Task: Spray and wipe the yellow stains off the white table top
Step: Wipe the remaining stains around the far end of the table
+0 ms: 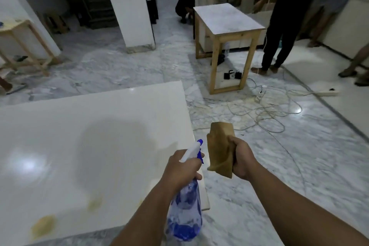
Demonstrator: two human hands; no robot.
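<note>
Gripping a clear spray bottle (184, 213) around its neck, the person's left hand (180, 169) holds it over the near right corner of the white table top (89, 146), fingers wrapped tight below the white and blue trigger head, whose nozzle points away toward the far end of the table. The bottle's lower body shows blue liquid and hangs below the hand, in front of the table's edge. Just beside it, off the table's right edge and above the marble floor (279, 166), the right hand (242, 161) is closed on a folded tan cloth (220, 149), the fingers clamped along its right side so that most of the cloth stands upright to the left of the knuckles. The glossy table top carries two yellow stains (43, 225) near its front edge, one at the lower left and a smaller, fainter one (95, 203) closer to the left forearm; both lie well apart from the cloth. White cables (265, 114) sprawl across the floor beyond the hands, near a wooden-legged side table (227, 20).
</note>
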